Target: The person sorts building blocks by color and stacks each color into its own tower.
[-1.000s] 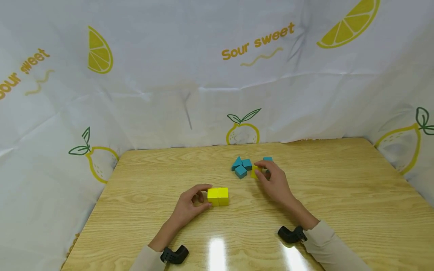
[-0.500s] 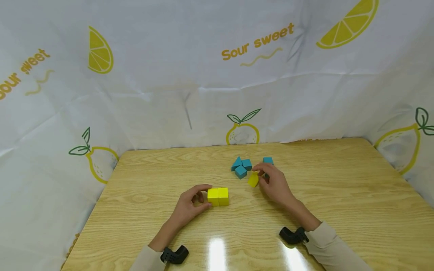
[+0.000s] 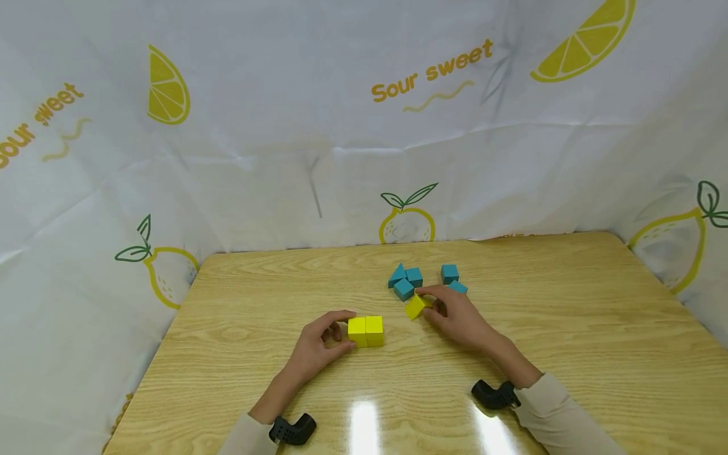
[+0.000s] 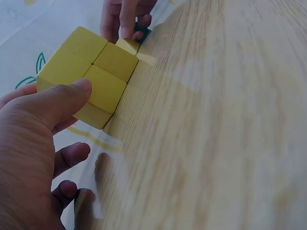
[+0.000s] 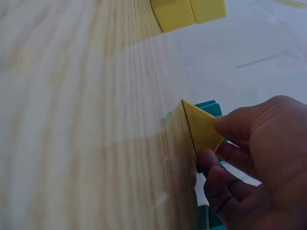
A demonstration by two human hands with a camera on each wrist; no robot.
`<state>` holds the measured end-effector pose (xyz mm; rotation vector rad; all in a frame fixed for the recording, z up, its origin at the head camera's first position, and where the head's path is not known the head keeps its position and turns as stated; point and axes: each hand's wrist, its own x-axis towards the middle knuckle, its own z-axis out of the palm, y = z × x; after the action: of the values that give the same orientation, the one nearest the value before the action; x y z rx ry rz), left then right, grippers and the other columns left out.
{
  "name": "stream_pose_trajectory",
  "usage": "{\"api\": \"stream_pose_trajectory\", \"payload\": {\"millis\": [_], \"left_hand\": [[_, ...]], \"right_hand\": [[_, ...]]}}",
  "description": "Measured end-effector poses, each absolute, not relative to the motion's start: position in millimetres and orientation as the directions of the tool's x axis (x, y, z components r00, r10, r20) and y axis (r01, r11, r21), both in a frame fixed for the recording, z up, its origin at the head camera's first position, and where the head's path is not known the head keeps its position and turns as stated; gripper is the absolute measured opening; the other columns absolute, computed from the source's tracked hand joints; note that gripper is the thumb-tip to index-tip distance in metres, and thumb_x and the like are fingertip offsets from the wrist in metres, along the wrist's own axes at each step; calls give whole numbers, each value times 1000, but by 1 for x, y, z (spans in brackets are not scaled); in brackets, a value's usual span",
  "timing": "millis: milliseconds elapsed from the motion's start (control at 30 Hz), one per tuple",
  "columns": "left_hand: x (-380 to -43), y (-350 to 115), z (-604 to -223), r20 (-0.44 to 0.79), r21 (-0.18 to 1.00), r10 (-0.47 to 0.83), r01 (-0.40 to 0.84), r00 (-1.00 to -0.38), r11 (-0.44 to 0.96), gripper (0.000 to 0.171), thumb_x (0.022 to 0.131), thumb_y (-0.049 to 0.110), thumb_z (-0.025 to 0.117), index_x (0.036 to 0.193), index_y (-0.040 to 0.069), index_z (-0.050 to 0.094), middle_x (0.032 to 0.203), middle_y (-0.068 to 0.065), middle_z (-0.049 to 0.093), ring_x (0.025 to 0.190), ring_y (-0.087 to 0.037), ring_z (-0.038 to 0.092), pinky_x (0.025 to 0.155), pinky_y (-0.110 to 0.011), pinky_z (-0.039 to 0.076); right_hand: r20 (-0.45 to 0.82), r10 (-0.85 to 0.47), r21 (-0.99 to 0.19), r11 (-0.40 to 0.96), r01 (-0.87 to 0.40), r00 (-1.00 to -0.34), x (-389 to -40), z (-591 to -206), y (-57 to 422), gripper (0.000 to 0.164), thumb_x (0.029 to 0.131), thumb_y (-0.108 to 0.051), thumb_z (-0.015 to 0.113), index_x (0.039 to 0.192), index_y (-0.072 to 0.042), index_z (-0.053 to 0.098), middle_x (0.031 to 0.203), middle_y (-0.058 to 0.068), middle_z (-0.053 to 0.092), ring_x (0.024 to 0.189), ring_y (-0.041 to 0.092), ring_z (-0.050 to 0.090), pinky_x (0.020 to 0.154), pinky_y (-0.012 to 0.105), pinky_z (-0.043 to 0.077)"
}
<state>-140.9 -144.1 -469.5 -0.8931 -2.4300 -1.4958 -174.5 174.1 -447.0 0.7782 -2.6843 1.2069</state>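
Note:
Near the middle of the table, a block of yellow cubes point(image 3: 366, 331) stands stacked two wide and two high. My left hand point(image 3: 321, 344) grips its left end, thumb on the near face; in the left wrist view the thumb lies across the cubes point(image 4: 88, 69). Further back and to the right, my right hand point(image 3: 459, 317) pinches a yellow triangular block point(image 3: 416, 306). The right wrist view shows that block's triangular face point(image 5: 202, 128) between thumb and fingers, low at the tabletop. It is apart from the yellow cubes.
Behind the right hand's fingertips lie a blue triangular block point(image 3: 397, 276) and two blue cubes, one nearer point(image 3: 404, 289). Another blue cube point(image 3: 449, 273) and a partly hidden blue block point(image 3: 458, 287) sit beyond the right hand. A printed white cloth point(image 3: 296, 189) hangs behind the wooden table point(image 3: 256, 297).
My right hand has brought the yellow triangular block leftward and nearer, turning it and uncovering the blue blocks behind. The left hand and yellow cubes have stayed put.

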Motion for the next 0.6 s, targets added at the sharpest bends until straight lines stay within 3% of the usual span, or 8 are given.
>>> {"api": "stream_pose_trajectory", "payload": {"millis": [100, 333, 600], "left_hand": [[-140, -143, -468, 428, 762, 405, 564, -808, 318, 49, 80, 6, 77, 125, 12, 59, 94, -6, 61, 72, -25, 51, 58, -33, 43], [-133, -140, -454, 427, 764, 406, 562, -808, 317, 48, 79, -1, 76, 124, 3, 58, 95, -14, 62, 71, -35, 52, 58, -41, 43], [-144, -146, -476, 434, 751, 410, 573, -802, 328, 50, 81, 9, 77, 127, 16, 58, 97, -2, 61, 72, -21, 51, 59, -31, 43]], "right_hand": [[287, -433, -665, 551, -503, -854, -175, -448, 174, 40, 88, -3, 68, 127, 0, 58, 116, 10, 61, 73, 12, 51, 63, 26, 44], [314, -446, -662, 530, -530, -838, -176, -452, 174, 39, 85, -7, 73, 122, -1, 62, 107, 6, 61, 70, 12, 49, 60, 25, 43], [307, -425, -705, 500, -503, -852, -177, -460, 176, 39, 84, -11, 75, 119, -2, 64, 89, 3, 58, 67, 11, 47, 57, 25, 42]]}}
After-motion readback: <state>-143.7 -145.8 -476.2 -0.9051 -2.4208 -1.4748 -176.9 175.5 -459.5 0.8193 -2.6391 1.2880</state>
